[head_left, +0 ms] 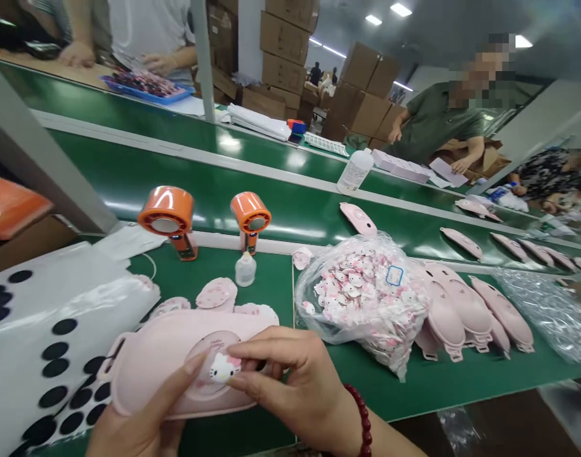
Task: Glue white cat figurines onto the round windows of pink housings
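Standing here, I see a pale pink case point(152, 355) clasped in the left hand point(133, 425), thumb on top, above the green tabletop point(274, 289) toward its near edge, while the right hand's point(302, 381) grip pinches a white cat-face charm point(222, 369) over the round recess point(217, 341). I'd judge the step as lining up the charm; whether it touches I can't tell, and the next move seems to call for a straight, steady press.
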